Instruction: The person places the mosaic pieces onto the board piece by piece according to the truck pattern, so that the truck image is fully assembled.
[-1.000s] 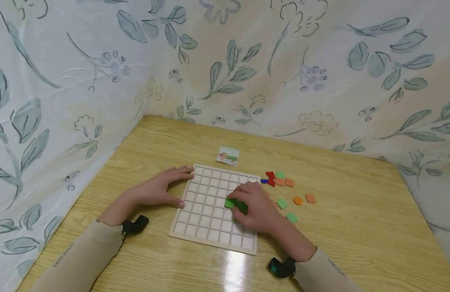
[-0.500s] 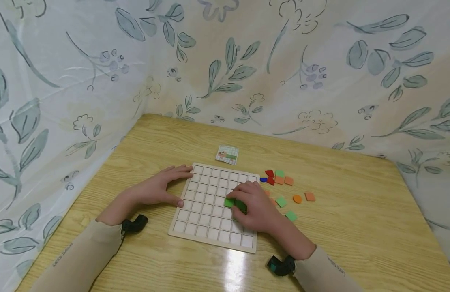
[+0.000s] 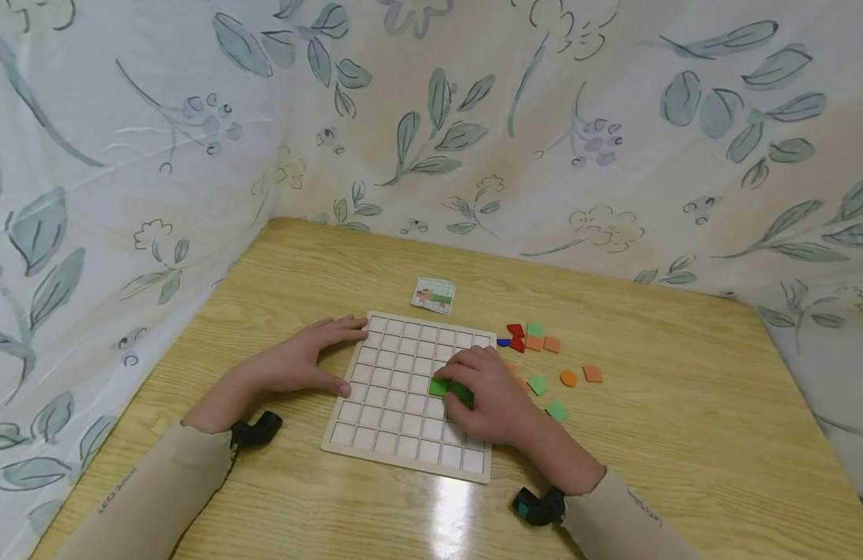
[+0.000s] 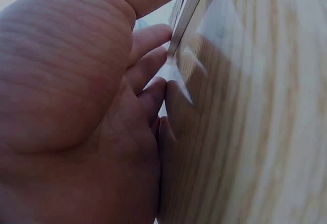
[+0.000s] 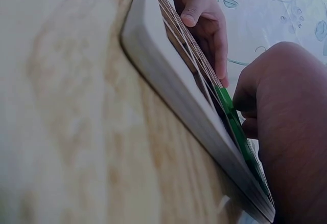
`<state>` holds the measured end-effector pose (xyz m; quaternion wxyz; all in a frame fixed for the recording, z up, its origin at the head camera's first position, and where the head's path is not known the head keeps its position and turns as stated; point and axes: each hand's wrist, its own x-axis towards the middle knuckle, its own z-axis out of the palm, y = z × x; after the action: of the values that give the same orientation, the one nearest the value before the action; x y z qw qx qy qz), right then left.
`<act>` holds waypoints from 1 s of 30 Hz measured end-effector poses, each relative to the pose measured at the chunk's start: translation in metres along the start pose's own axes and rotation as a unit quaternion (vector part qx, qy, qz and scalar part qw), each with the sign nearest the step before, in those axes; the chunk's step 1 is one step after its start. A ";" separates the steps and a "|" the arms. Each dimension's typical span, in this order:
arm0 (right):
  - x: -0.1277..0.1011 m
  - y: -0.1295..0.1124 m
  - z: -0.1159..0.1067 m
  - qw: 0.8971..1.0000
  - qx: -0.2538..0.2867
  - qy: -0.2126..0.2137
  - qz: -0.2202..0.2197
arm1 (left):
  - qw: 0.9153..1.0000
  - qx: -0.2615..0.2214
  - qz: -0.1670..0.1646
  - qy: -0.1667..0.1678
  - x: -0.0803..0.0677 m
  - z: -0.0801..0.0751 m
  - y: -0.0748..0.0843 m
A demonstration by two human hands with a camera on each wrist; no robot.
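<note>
A pale wooden grid board (image 3: 396,404) lies flat on the table. My right hand (image 3: 487,397) rests on its right half, bent fingertips pressing on green tiles (image 3: 440,386) that sit flat in the cells. In the right wrist view these green tiles (image 5: 235,127) lie level with the board (image 5: 168,75) under my right hand (image 5: 291,132). My left hand (image 3: 298,362) lies flat on the table, fingers and thumb touching the board's left edge. The left wrist view shows only my left hand (image 4: 76,106) against the table (image 4: 255,132).
A small picture card (image 3: 434,295) lies just beyond the board. Loose tiles are scattered to the board's right: red (image 3: 515,330), blue (image 3: 503,341), orange square (image 3: 592,374), orange disc (image 3: 568,379), green (image 3: 557,411). Leaf-patterned cloth walls off the table's far and left sides.
</note>
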<state>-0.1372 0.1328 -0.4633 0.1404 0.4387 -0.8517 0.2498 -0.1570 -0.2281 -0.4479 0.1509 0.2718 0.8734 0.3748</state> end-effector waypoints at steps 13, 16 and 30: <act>0.001 -0.002 0.000 1.000 -0.020 0.002 0.016 | 1.000 -0.003 0.006 -0.001 0.000 0.001 -0.001; 0.000 -0.002 0.001 1.000 -0.022 -0.001 0.019 | 1.000 0.001 0.006 -0.001 -0.001 0.001 -0.001; -0.009 0.005 -0.013 0.999 -0.041 0.021 0.022 | 1.000 -0.016 -0.015 0.000 -0.002 0.002 -0.001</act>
<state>-0.1359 0.1478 -0.4581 0.1704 0.4081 -0.8677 0.2269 -0.1548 -0.2291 -0.4500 0.1612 0.2560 0.8711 0.3868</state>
